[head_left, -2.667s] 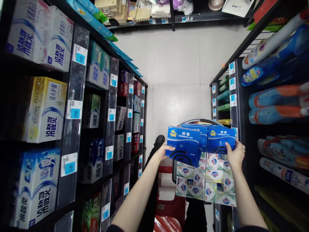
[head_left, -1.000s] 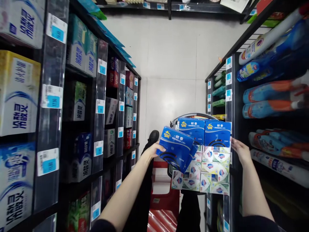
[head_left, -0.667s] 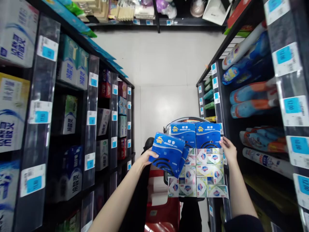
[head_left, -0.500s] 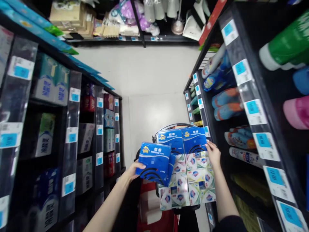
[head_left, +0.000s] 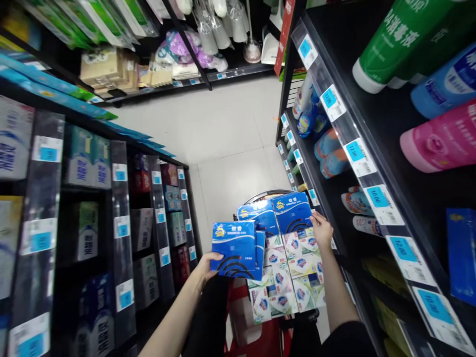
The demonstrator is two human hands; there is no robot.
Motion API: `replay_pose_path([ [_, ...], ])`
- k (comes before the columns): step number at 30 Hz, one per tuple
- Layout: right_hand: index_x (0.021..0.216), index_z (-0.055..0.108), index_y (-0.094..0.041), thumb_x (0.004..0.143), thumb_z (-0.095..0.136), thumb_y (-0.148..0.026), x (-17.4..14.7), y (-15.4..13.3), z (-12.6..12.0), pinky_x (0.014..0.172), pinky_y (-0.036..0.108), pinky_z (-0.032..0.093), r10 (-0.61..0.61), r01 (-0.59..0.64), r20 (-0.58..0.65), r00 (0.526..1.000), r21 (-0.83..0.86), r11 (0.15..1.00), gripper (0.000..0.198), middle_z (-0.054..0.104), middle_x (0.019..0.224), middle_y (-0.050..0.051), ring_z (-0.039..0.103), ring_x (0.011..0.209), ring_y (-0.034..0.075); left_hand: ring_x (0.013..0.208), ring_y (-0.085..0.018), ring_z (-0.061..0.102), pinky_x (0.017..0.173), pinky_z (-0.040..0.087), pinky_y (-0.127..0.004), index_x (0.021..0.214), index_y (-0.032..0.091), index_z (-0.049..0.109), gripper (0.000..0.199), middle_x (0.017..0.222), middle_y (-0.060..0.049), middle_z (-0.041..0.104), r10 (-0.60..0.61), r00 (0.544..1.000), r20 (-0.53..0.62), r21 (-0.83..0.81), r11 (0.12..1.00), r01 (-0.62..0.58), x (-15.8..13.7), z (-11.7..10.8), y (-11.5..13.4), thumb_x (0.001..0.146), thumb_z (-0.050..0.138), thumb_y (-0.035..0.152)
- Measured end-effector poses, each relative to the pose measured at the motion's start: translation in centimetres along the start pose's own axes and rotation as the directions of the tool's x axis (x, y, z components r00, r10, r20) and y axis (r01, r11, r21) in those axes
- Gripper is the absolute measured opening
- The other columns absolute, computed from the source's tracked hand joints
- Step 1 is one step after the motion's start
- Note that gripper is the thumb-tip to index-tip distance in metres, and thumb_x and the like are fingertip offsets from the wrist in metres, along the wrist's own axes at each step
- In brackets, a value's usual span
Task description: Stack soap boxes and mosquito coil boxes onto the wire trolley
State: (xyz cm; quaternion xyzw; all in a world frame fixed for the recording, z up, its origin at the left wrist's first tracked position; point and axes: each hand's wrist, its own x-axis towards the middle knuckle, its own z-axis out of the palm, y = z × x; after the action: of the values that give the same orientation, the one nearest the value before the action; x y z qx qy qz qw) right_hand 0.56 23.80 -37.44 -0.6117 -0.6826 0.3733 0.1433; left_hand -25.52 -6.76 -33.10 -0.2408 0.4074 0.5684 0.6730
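Shelves press in on both sides of the aisle in the head view. Toothpaste boxes [head_left: 89,153] stand in the black left shelf [head_left: 122,258], whose clear strips carry blue-and-white price tags [head_left: 122,227]. The right shelf [head_left: 416,208] slants past the person's right forearm, leaving little room there; it carries a green bottle [head_left: 394,44], a blue bottle [head_left: 446,79] and a pink bottle [head_left: 442,139], with orange-and-blue bottles [head_left: 329,153] farther along. Across the far end runs a third shelf [head_left: 241,72], with pale wooden boards [head_left: 102,69], purple packs [head_left: 186,44] and grey things in clear wrap [head_left: 211,32].

Pale tiles with thin joints cover the floor [head_left: 226,148]. Close to the person, a dark rim [head_left: 267,193] curves up behind two blue boxes lying side by side, the left lying box [head_left: 258,215] and the right lying box [head_left: 293,210]. Just below them spreads a block of soap boxes [head_left: 305,263], white, green and yellow. Red plastic [head_left: 269,339] shows underneath; I can't make out what it belongs to.

The left hand [head_left: 206,267] grasps the front blue box [head_left: 233,248] at its left edge, thumb on the face. Behind it, another blue box [head_left: 260,258] pokes out to the right, partly covering the soap boxes. The right hand [head_left: 323,229] has its fingertips at the right lying box's outer edge; whether they pinch or merely touch it, I can't tell.
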Motion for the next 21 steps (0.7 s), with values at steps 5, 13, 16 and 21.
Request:
replay_pose_path([
  [5,0.096,0.072,-0.014,0.080,0.048,-0.053,-1.5,-2.5,-1.3,0.096,0.045,0.042,-0.096,0.085,-0.162,0.982,-0.075,0.994,0.048,0.064,0.115,0.017,0.058,0.107,0.030,0.089,-0.035,0.069,0.091,0.050,-0.052,0.122,0.004,0.058,0.074,0.090,-0.015,0.074,0.115,0.992,-0.059,0.032,0.993,-0.113,-1.7,-0.6,-1.2,0.049,0.063,0.005],
  [13,0.120,0.060,-0.023,0.070,0.070,-0.050,-21.3,-12.2,-2.5,0.075,0.033,0.054,-0.036,-0.146,0.635,0.772,0.232,0.962,0.057,0.068,0.103,0.008,0.065,0.088,0.024,0.094,-0.035,0.068,0.097,0.047,-0.051,0.127,0.013,0.056,0.080,0.097,-0.012,0.074,0.141,0.987,-0.075,-0.015,0.990,-0.143,-11.6,-0.3,-7.0,0.049,0.074,0.008],
  [16,0.120,0.062,-0.023,0.066,0.074,-0.048,-26.1,-11.7,-2.4,0.080,0.033,0.055,0.065,-0.268,0.635,0.770,0.230,0.935,0.061,0.068,0.110,0.009,0.065,0.098,0.028,0.101,-0.038,0.065,0.098,0.045,-0.053,0.126,0.017,0.058,0.087,0.105,-0.012,0.072,0.137,0.986,-0.096,-0.026,0.990,-0.140,-14.1,0.9,-9.3,0.043,0.084,0.014],
  [21,0.114,0.067,-0.020,0.075,0.065,-0.054,-28.6,-9.5,-2.3,0.089,0.035,0.052,0.170,-0.425,0.653,0.738,0.253,0.869,0.052,0.068,0.112,0.010,0.061,0.109,0.028,0.116,-0.036,0.056,0.101,0.045,-0.046,0.117,0.020,0.064,0.085,0.115,-0.012,0.068,0.324,0.904,-0.277,0.042,0.945,-0.325,-14.2,1.6,-11.4,0.050,0.074,0.072],
])
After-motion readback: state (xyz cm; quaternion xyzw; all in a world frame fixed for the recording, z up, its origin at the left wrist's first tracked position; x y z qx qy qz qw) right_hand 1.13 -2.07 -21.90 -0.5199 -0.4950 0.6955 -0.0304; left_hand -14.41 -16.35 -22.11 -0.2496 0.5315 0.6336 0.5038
